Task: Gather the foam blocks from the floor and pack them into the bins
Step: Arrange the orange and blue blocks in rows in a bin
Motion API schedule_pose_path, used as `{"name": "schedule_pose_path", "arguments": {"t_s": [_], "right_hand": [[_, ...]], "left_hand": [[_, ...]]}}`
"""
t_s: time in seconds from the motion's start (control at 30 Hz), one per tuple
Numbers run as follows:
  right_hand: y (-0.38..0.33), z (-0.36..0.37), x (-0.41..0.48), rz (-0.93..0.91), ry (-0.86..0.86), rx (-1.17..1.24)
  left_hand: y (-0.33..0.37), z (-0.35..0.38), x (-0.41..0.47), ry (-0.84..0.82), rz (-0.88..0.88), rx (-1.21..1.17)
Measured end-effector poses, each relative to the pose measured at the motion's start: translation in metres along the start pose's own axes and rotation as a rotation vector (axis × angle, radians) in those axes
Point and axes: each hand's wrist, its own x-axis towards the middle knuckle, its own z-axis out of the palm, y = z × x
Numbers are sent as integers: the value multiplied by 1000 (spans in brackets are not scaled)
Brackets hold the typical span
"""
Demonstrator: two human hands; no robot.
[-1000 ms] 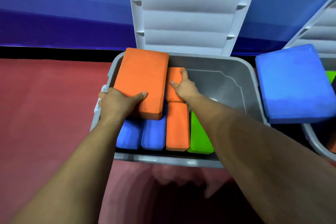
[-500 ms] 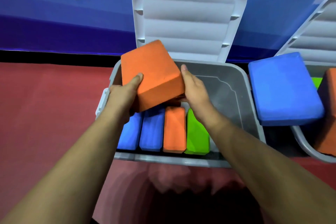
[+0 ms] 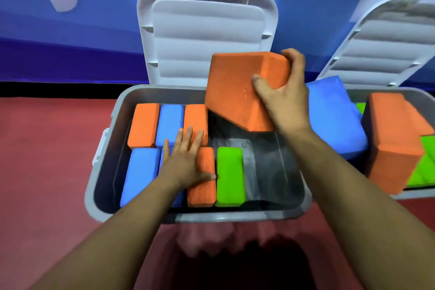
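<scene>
A grey bin (image 3: 103, 195) with its lid (image 3: 207, 37) raised stands in front of me. Several foam blocks stand on edge in its left half: orange, blue and one green block (image 3: 229, 176). My left hand (image 3: 186, 160) lies flat with spread fingers on the blocks in the middle of the rows. My right hand (image 3: 282, 96) grips a large orange block (image 3: 237, 96), held tilted above the bin's bare right half.
A second open bin (image 3: 414, 193) at the right holds a big orange block (image 3: 395, 139), green blocks and a large blue block (image 3: 334, 120) leaning at its left edge. Red floor (image 3: 47, 172) surrounds the bins; a blue wall (image 3: 94, 30) stands behind them.
The large orange block passed from both hands to my right hand alone and moved right, over the bin's bare half. My left hand let go and dropped flat onto the packed blocks.
</scene>
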Motion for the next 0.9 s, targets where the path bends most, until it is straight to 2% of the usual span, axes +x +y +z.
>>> {"name": "schedule_pose_path", "arguments": {"t_s": [0.1,0.27,0.37,0.47,0.57,0.7,0.9], "right_hand": [[2,-5,8,-24,-32,-181],[-14,15,33,-38,-51,-352],[-35,22,55,-76,-136,-457],[-37,35,55,-64,-247,-496],[-33,48,48,-103,-177,-548],[-36,57,67,-47,-172,-576],[-11,63,76,-1,-310,-602]], "left_hand": [[-9,15,3,-149,-54,32],[-9,18,5,-95,-55,4],[-11,18,5,-99,-58,-14],[-13,16,5,-104,-54,-30],[-15,17,3,-95,-50,-41],[-14,17,3,-92,-41,-18],[-14,19,4,-96,-33,-16]]}}
